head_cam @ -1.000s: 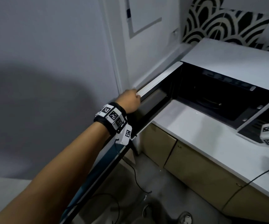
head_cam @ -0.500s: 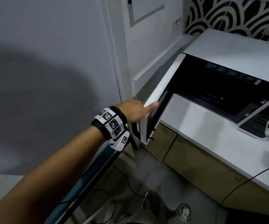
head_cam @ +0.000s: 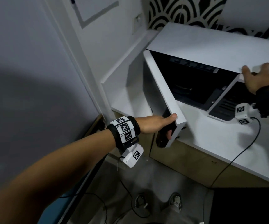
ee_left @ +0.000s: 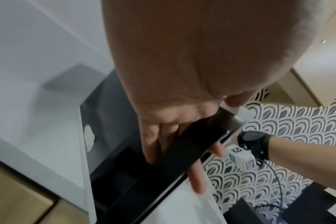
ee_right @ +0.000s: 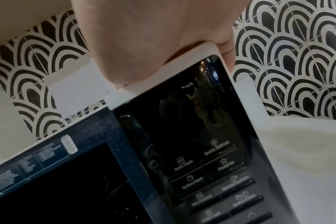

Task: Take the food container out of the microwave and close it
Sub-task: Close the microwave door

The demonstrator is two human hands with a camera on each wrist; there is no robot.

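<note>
The white microwave (head_cam: 211, 42) stands on the counter with its door (head_cam: 162, 88) about half open. My left hand (head_cam: 167, 125) grips the door's free edge, thumb on the white top rim and fingers on the dark outer face (ee_left: 173, 166). My right hand (head_cam: 259, 75) lies flat with spread fingers on the microwave's top front corner, above the control panel (ee_right: 211, 166). The cavity (ee_right: 67, 189) is dark, and only a turntable ring shows inside. No food container is visible in any view.
The white counter (head_cam: 227, 143) runs to the right in front of the microwave, with a black cable (head_cam: 243, 152) trailing over its edge. Wooden cabinet fronts (head_cam: 179, 159) sit below. A grey wall (head_cam: 25, 78) is close on the left. Patterned tiles (head_cam: 179, 12) back the microwave.
The door has swung from wide open by the wall to about halfway, my left hand moving with it. My right hand has come to rest on the microwave's top.
</note>
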